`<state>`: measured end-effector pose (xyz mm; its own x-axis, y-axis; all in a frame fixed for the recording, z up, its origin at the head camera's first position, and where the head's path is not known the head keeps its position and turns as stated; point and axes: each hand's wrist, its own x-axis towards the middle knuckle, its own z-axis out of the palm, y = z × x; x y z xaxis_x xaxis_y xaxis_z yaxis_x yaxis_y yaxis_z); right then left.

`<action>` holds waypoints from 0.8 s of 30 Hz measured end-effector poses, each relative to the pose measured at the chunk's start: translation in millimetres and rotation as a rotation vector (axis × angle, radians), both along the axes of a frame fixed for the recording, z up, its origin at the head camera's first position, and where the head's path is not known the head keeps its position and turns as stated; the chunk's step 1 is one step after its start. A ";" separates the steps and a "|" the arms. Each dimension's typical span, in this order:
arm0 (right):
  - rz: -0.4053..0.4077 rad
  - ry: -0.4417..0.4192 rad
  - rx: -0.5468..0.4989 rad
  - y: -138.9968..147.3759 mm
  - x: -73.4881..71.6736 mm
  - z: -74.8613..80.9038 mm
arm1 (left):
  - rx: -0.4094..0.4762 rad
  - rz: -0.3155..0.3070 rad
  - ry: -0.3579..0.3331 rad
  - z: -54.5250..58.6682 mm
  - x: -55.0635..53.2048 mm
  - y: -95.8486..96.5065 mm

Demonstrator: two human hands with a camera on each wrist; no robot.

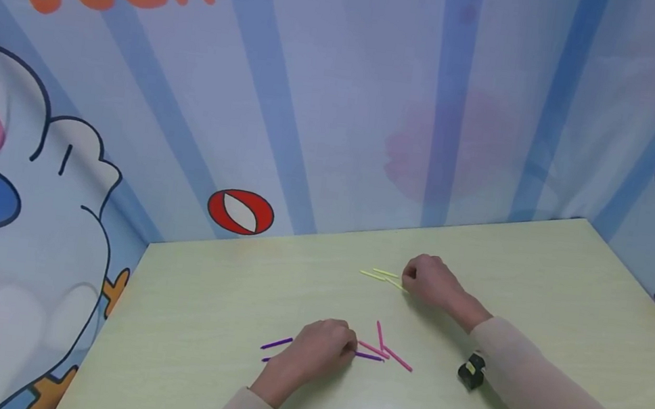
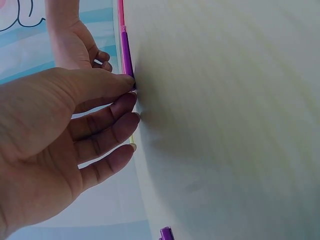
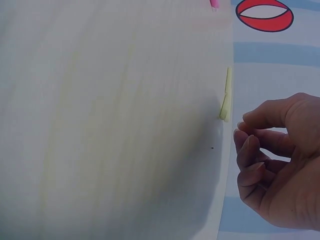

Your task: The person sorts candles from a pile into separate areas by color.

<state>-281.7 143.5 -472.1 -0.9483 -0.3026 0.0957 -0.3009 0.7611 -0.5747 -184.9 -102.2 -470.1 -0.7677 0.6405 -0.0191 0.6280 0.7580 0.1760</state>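
In the head view my left hand [image 1: 317, 350] is low over the table, beside the pink sticks. Its thumb and forefinger pinch the end of a thin purple stick [image 1: 369, 356], and the left wrist view shows this purple stick [image 2: 128, 55] running out past the thumb tip. Farther back, my right hand [image 1: 436, 283] hovers beside several thin yellow sticks [image 1: 373, 275]. The right wrist view has its fingers [image 3: 250, 150] loosely curled, nothing visible between them, with yellow sticks [image 3: 226, 102] lying just past the fingertips. Three pink sticks [image 1: 398, 358] lie in a loose cluster right of the left hand.
Two more purple sticks [image 1: 276, 343] lie left of the left hand, one partly hidden by it. The pale table [image 1: 193, 352] meets printed cloth walls [image 1: 347, 98] at its back and sides. Dark wrist-worn devices [image 1: 471, 371] sit under the sleeves.
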 end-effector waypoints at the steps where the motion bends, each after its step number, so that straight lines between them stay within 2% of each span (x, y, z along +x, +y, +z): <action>1: -0.001 -0.004 -0.001 -0.1 0.6 0.4 | 0.002 -0.001 -0.002 -0.1 0.0 -0.1; 17: -0.013 -0.048 -0.004 -6.2 8.4 7.3 | -0.006 0.016 -0.027 -1.4 -0.7 1.8; 24: 0.013 -0.066 -0.013 -9.1 13.1 9.3 | -0.008 0.025 -0.033 -0.2 -2.2 1.1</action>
